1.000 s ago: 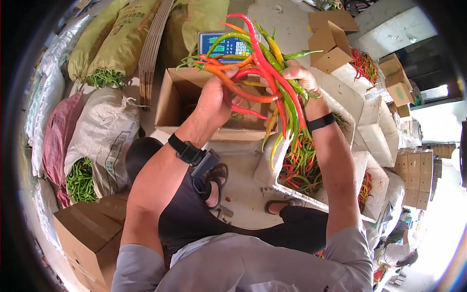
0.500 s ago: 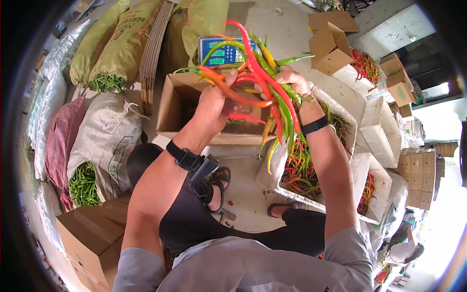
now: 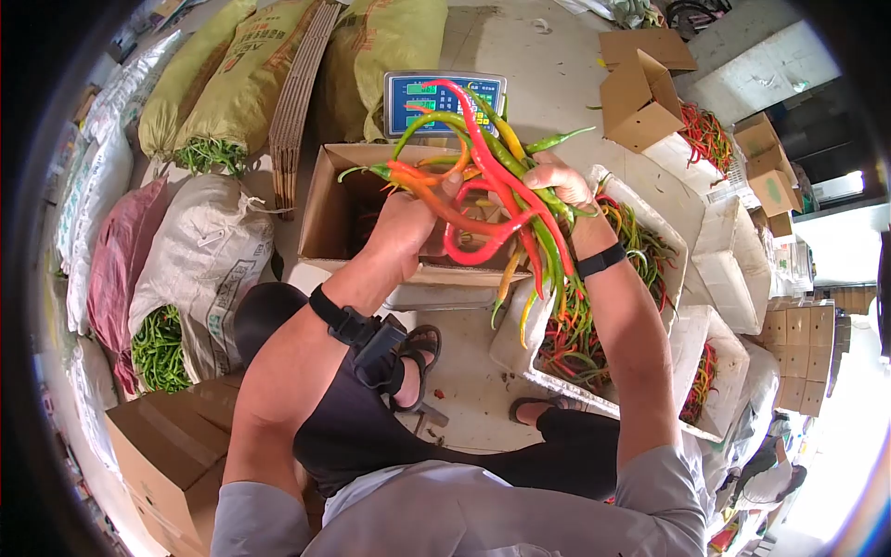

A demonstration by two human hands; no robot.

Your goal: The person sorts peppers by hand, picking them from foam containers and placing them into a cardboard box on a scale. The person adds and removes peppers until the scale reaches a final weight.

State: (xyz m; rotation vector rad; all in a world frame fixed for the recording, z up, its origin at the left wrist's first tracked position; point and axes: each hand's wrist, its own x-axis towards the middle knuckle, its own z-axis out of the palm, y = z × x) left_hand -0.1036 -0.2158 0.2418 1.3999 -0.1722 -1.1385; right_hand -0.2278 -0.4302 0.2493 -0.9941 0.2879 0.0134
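A bunch of long red, orange, green and yellow chili peppers (image 3: 492, 190) is gripped between both hands above an open cardboard box (image 3: 325, 200). My left hand (image 3: 404, 223) clasps the stems on the left side of the bunch. At the bunch's right side, my right hand (image 3: 557, 181) holds the peppers, whose tips hang down. One red pepper curls into a loop between the hands. A digital scale (image 3: 444, 93) stands just behind the box.
A white foam crate (image 3: 650, 223) of mixed chilies sits at my right, another (image 3: 715, 353) beside it. Sacks with green chilies (image 3: 200, 260) line the left. A closed carton (image 3: 172, 446) is at lower left. Small open cartons (image 3: 640, 102) lie beyond the scale.
Both hands with the pepper bunch have come down a little toward the open box. A red pepper now curls in a loop between the hands.
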